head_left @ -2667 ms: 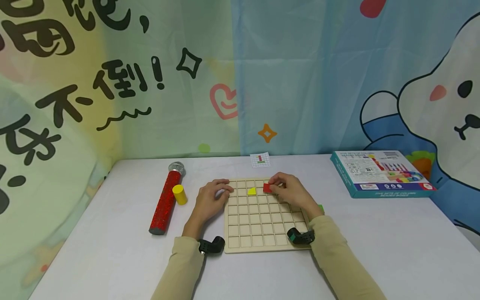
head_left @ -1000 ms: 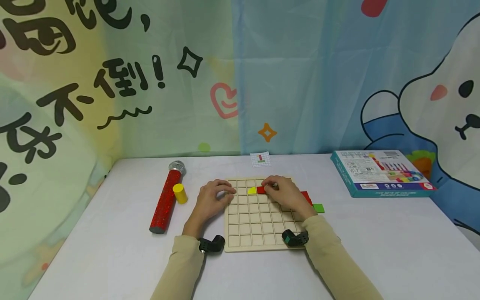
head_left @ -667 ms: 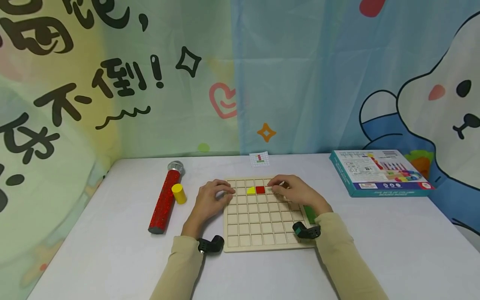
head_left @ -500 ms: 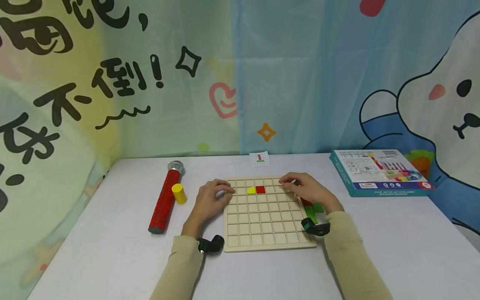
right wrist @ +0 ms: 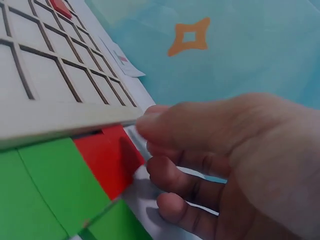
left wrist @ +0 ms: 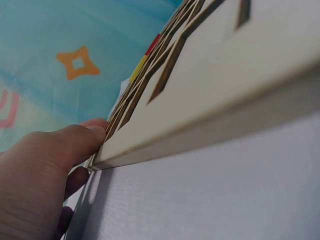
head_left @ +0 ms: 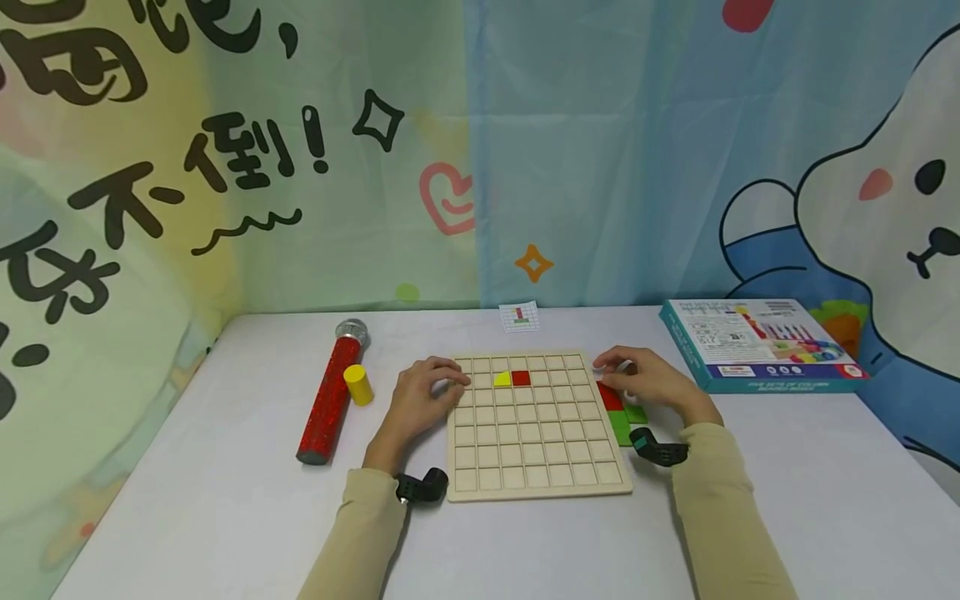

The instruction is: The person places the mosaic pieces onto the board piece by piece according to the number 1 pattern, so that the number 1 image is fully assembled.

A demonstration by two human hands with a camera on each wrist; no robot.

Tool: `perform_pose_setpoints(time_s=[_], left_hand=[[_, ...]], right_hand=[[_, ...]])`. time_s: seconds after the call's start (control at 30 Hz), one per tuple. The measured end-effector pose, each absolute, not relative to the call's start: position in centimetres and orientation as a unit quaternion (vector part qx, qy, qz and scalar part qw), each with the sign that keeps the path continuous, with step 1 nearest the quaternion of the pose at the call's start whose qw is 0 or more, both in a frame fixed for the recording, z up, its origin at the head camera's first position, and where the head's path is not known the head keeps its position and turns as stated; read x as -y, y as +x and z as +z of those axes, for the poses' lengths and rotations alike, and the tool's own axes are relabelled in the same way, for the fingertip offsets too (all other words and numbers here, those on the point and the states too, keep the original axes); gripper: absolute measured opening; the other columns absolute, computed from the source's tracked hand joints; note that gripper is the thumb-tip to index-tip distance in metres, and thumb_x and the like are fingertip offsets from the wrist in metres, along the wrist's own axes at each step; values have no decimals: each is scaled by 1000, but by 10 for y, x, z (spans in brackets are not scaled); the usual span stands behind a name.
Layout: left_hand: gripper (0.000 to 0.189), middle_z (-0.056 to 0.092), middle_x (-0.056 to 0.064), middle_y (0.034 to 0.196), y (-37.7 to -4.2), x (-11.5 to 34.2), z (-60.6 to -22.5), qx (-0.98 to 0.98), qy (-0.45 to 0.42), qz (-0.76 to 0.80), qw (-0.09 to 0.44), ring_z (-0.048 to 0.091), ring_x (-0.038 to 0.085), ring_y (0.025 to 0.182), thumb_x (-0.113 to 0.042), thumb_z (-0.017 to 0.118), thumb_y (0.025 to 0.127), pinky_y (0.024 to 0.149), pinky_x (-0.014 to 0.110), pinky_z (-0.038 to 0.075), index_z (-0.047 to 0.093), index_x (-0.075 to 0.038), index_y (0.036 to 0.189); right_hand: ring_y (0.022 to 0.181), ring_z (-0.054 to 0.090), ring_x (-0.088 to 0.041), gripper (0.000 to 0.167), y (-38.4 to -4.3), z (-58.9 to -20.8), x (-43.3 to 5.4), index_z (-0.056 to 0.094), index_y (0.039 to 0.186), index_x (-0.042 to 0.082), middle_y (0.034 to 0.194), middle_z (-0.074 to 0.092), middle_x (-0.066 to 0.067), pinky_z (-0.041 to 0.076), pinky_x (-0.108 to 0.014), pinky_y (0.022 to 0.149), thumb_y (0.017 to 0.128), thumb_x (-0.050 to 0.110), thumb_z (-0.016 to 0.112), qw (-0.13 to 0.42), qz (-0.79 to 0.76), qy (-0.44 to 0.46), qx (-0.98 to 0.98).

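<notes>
My left hand (head_left: 427, 396) holds the left edge of a wooden grid board (head_left: 517, 458); in the left wrist view the thumb (left wrist: 82, 142) lies over the rim with other fingers lower at the side. A yellow tile (head_left: 502, 380) with a slanted side and a red square tile (head_left: 521, 378) sit side by side in the board's second row. My right hand (head_left: 648, 379) is off the board's right edge, fingers loosely bent and holding nothing. Close beside its fingertips, against the board, lie red tiles (right wrist: 110, 157) and green tiles (right wrist: 60, 175).
Left of the board lie a red microphone (head_left: 333, 400) with a silver head and a yellow cylinder (head_left: 358, 386). Behind the board is a small pattern card (head_left: 520, 317). A flat teal game box (head_left: 765, 346) occupies the back right; a printed curtain (head_left: 562, 150) hangs behind the table.
The red square came down on the board, slid left against the yellow tile and was let go. My right hand then moved right to the loose tiles. The left hand stayed at the edge.
</notes>
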State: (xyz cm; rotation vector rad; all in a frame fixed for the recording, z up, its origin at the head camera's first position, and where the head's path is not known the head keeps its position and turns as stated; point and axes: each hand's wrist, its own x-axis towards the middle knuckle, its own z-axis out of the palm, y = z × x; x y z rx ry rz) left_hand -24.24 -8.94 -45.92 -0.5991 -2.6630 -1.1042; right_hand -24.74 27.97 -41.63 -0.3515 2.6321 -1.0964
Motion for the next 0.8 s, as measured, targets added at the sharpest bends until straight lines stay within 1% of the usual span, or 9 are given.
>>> perform_pose_setpoints(time_s=[0.13, 0.33, 0.57, 0.67, 0.8], left_hand=[[10, 65, 1, 112, -242, 89, -457, 895, -217, -372, 115, 57, 23, 108, -17, 69, 85, 99, 49, 34, 74, -19, 93], [10, 66, 1, 111, -243, 89, -457, 893, -221, -373, 120, 58, 24, 107, -17, 69, 84, 98, 50, 35, 74, -18, 93], [10, 65, 1, 112, -243, 89, -457, 895, -216, -373, 113, 57, 23, 110, -18, 69, 84, 99, 50, 34, 74, -20, 93], [10, 65, 1, 112, -242, 89, -456, 894, -217, -375, 114, 57, 23, 111, -18, 70, 84, 99, 50, 33, 73, -20, 93], [10, 65, 0, 112, -241, 90, -457, 895, -216, -374, 115, 57, 23, 110, -18, 69, 84, 99, 50, 34, 73, -20, 93]], right_hand=[[84, 54, -21, 30, -248, -419, -285, 58, 119, 8, 108, 54, -14, 47, -31, 68, 90, 15, 60, 140, -376, -116, -909], [86, 52, -22, 30, -248, -419, -286, 58, 119, 7, 109, 54, -14, 45, -31, 70, 90, 14, 61, 142, -368, -119, -911], [89, 50, -23, 27, -248, -421, -278, 58, 117, 6, 108, 55, -13, 41, -30, 73, 91, 13, 57, 115, -355, -92, -923], [92, 50, -24, 29, -250, -422, -278, 57, 119, 6, 109, 55, -14, 42, -30, 74, 92, 15, 56, 110, -349, -75, -928], [97, 49, -26, 33, -249, -422, -282, 56, 121, 7, 113, 53, -14, 42, -32, 78, 91, 21, 58, 122, -344, -63, -929]])
